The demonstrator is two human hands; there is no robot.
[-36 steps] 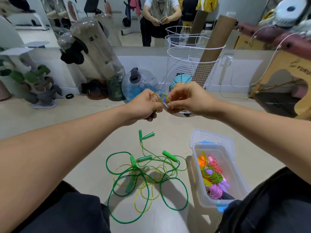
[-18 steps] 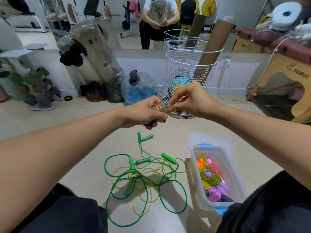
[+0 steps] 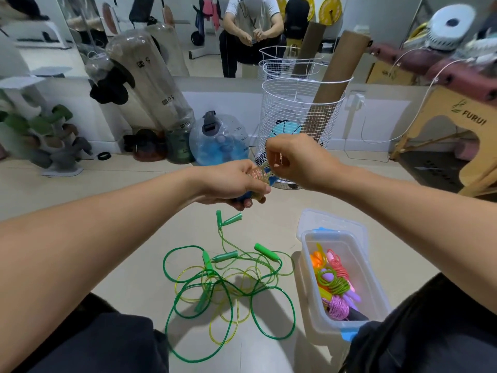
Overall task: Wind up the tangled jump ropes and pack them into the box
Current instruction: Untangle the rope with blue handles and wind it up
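My left hand (image 3: 228, 183) grips a wound bundle of clear rope with blue handles (image 3: 257, 175). My right hand (image 3: 298, 160) is just above it, pinching the loose end of the same rope. On the floor below lies a tangle of green and yellow-green jump ropes (image 3: 228, 289) with green handles. A clear plastic box (image 3: 376, 300) stands to the right of the tangle, holding several wound ropes in orange, pink, green and purple. Its lid leans behind it.
A white wire basket (image 3: 301, 125) with cardboard tubes stands behind my hands. Large plastic bottles (image 3: 150, 84) and a blue water jug (image 3: 219, 141) line the wall. A wooden bench (image 3: 457, 122) is at the right. My knees frame the bottom.
My right hand has lifted and turned above the bundle, pulling the rope end upward. My left hand has tipped lower with the bundle.
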